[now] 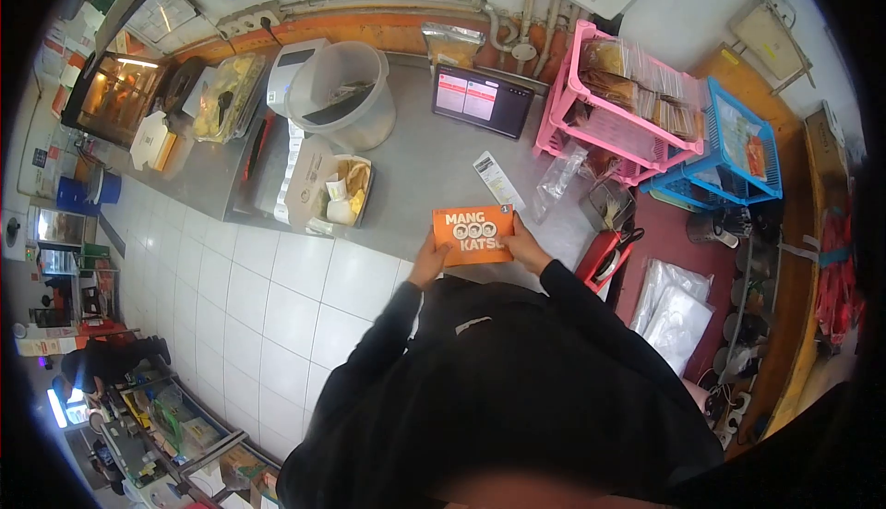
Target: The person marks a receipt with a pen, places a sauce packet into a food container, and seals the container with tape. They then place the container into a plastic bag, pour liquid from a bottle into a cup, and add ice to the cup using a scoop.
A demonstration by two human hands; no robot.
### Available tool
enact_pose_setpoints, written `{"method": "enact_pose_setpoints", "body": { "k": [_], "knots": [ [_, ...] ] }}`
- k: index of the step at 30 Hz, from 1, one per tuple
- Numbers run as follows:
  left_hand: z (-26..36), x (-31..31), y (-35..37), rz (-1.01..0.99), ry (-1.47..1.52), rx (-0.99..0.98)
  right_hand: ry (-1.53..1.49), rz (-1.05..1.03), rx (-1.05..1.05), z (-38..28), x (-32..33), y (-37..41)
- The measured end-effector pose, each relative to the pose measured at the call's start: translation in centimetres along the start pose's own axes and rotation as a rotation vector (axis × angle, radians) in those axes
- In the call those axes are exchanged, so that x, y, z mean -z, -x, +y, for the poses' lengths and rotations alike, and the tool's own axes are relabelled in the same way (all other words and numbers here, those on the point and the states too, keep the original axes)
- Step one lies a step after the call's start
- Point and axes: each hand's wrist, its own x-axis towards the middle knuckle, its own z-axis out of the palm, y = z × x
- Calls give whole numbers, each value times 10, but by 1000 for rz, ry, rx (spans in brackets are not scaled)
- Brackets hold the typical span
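Between my two hands is an orange box [472,234] with white lettering and round pictures on its top, close to my body at the counter edge. My left hand [430,259] grips its left side, with the thumb on the top face. On the right side, my right hand [528,247] holds the box with its fingers partly hidden behind it. Just beyond the box lies a printed paper slip [499,179] on the metal counter [420,163]. A tablet [482,101] with a lit screen stands farther back.
Left on the counter are an open food box [346,191] and a clear bucket [355,94]. Pink [628,131] and blue [729,154] baskets of packets stand right. A red tape dispenser [604,260] and plastic bags [674,311] are nearby. Another person [115,361] stands far left.
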Motion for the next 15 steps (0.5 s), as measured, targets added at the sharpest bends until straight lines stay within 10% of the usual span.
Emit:
{"method": "enact_pose_setpoints", "body": {
  "k": [15],
  "knots": [
    [84,21,-18,82,115,477,107,-122,-156,-37,43,1]
  ]
}}
